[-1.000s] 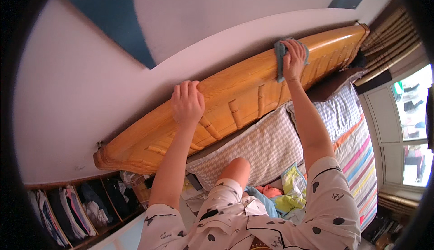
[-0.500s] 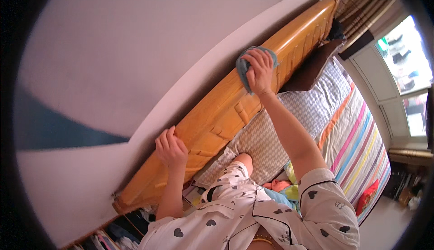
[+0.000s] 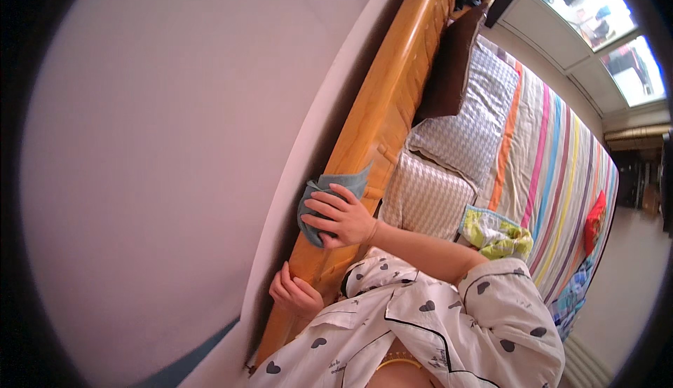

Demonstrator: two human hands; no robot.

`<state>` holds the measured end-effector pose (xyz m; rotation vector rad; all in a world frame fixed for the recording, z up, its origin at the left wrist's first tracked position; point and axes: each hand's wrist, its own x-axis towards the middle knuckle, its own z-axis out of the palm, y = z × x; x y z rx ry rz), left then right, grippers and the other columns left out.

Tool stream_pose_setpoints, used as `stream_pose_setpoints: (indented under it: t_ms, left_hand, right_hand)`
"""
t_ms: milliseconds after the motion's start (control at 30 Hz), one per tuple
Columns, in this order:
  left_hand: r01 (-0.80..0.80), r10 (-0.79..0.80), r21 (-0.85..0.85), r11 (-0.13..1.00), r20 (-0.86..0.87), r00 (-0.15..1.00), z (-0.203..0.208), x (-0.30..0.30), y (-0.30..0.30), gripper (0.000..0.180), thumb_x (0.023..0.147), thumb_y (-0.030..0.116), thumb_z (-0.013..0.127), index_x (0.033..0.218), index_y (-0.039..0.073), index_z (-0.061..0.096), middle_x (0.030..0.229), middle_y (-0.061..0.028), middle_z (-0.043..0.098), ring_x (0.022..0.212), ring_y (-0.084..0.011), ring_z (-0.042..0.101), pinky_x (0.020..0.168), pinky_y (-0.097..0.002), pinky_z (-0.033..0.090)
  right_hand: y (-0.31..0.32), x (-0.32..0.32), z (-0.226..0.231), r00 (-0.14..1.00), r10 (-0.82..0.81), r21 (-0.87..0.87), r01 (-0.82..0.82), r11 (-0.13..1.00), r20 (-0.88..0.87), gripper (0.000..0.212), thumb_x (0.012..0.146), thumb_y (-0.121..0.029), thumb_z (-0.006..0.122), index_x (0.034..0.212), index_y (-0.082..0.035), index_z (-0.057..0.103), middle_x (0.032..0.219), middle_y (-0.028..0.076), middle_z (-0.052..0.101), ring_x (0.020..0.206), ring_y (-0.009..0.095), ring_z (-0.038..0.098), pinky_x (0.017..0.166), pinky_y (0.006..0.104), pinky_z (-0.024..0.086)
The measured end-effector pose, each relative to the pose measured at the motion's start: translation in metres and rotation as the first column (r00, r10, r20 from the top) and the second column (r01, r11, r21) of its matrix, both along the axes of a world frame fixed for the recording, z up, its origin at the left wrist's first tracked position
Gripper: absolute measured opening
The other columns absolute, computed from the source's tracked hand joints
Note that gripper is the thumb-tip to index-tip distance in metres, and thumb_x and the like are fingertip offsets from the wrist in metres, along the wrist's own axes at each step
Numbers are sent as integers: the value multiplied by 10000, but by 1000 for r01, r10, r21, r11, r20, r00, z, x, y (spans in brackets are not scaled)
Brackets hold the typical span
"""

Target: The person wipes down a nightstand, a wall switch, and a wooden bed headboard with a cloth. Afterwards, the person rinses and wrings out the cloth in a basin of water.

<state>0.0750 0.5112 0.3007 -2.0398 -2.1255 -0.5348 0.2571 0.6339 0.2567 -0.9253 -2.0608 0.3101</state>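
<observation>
The blue-grey cloth (image 3: 319, 209) lies on the top rail of the wooden headboard (image 3: 382, 83), directly under the right hand (image 3: 343, 216). That palm is down and the fingers are slightly spread, holding the cloth against the wood. One flap of it stretches toward the side facing the bed (image 3: 554, 178), while the bunched part bulges over the edge facing the pale wall (image 3: 154, 143).

What matters most from where I stand is the line of the rail: its long axis slants from the near left end, close by the person's body, out toward the far end on the window (image 3: 585, 6) side. The left hand (image 3: 294, 292) rests on that same rail, nearer the near end, its fingers bent over the wall-side edge. It seems to carry nothing; whether it grips the wood or merely leans there, I can't tell. The cloth is just beyond it, on the far-end side, with a short stretch of bare wood between them. So the right hand is the one at the cloth, its forearm (image 3: 420, 248) reaching across from the bed side.

Farther along, a brown panel (image 3: 449, 72) leans near the headboard, next to a grey checked pillow (image 3: 477, 100); a beige checked pillow (image 3: 427, 192) lies closer to the right forearm.
</observation>
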Motion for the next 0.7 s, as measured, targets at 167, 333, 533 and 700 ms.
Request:
stream_pose_setpoints:
  t_ms: [167,333,533,700]
  left_hand:
    - [-12,12,19,1000,-5,1000,-2,0,-3,367,932,212,378,1165,29,595,1055,-145,548,946,-322,498,822,-436,409]
    - [-13,11,42,999,36,999,-1,1,-2,363,929,210,388,1147,40,622,1040,-129,550,909,-305,502,775,-417,423]
    - [-29,24,118,993,44,999,-3,2,1,343,922,191,397,1112,41,640,998,-125,563,870,-301,511,728,-416,430]
    - [-73,64,128,989,73,995,-4,4,0,323,904,159,405,1088,50,647,991,-132,562,871,-313,516,723,-422,430]
  right_hand:
    - [43,40,-8,996,-51,109,43,993,72,430,738,-310,509,1132,-164,603,1229,90,544,1199,271,485,1077,479,279]
    - [93,88,-8,989,-93,197,69,978,119,428,750,-294,456,1126,-148,600,1213,99,544,1191,279,486,1064,491,297]
    - [138,129,-3,973,-173,235,134,963,153,436,750,-236,422,1139,-128,585,1216,111,536,1208,288,466,1071,488,294]
    - [169,160,1,967,-194,228,153,962,166,432,768,-224,405,1154,-122,571,1228,112,534,1211,298,457,1077,483,290]
